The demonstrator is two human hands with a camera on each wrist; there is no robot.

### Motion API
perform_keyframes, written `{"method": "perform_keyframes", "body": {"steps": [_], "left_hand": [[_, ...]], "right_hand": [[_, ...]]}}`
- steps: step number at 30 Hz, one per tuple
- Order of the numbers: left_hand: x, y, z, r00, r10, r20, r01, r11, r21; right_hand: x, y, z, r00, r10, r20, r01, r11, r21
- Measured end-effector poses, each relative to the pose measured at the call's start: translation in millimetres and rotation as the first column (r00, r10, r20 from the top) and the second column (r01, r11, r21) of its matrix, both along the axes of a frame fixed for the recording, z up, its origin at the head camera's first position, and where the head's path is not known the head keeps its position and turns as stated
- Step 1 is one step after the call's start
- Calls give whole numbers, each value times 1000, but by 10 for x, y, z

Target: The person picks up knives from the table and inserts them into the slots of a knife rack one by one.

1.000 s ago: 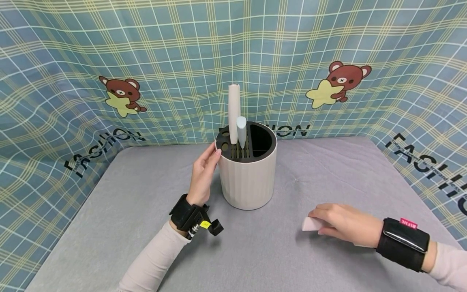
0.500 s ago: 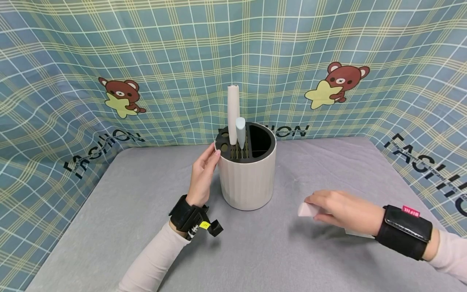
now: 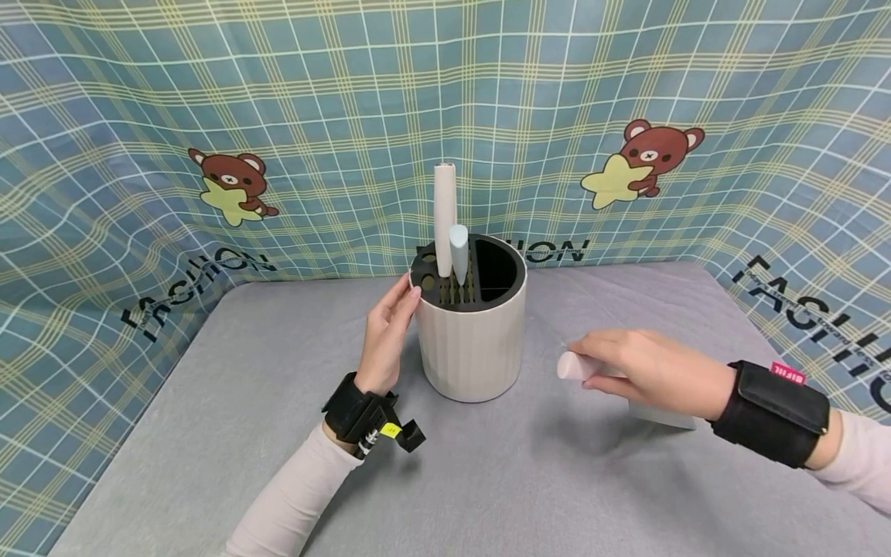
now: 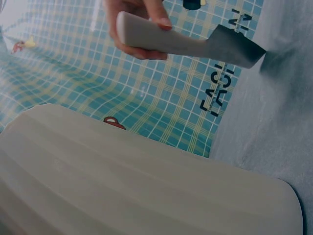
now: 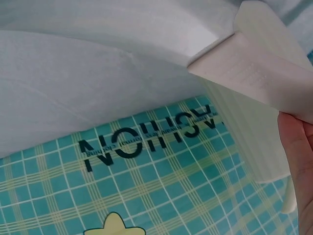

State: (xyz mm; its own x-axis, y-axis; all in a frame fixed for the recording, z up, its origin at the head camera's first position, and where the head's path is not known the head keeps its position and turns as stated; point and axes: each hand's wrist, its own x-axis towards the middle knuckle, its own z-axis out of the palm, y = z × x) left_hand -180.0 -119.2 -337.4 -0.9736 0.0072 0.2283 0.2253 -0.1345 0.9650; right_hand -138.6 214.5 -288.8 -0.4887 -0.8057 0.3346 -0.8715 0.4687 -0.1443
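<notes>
A white ribbed knife block with a black slotted top stands upright at mid-table. My left hand touches its upper left side at the rim, fingers extended. My right hand holds a kitchen knife by its pale handle, to the right of the block. Below that hand, part of the blade shows. In the left wrist view the wide dark blade points toward the table. The knife's handle overlaps the block in the right wrist view.
A tall white handle and a shorter light-blue handle rise from the block's slots. A large opening lies on its right side. A plaid curtain encloses the grey-covered table at the back and sides.
My right hand has risen with the knife and moved slightly back and left, and more of the blade shows below it. The left hand stays at the block.
</notes>
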Motion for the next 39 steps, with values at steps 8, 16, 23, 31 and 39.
{"method": "perform_keyframes", "body": {"steps": [8, 16, 23, 31, 39], "left_hand": [[5, -3, 2, 1000, -4, 2, 4, 1000, 4], [3, 0, -8, 1000, 2, -1, -2, 1000, 0], [3, -1, 5, 1000, 5, 4, -5, 1000, -7], [-5, 2, 11, 1000, -1, 2, 1, 1000, -10], [-7, 0, -4, 1000, 0, -1, 0, 1000, -13]], "right_hand": [[-80, -13, 240, 1000, 23, -7, -24, 993, -120], [-126, 39, 483, 999, -23, 35, 31, 968, -249], [-147, 64, 555, 993, -49, 105, 84, 928, -364], [-169, 124, 570, 967, -168, 191, 243, 834, -495], [-225, 207, 515, 921, 70, 384, 254, 639, -726]]}}
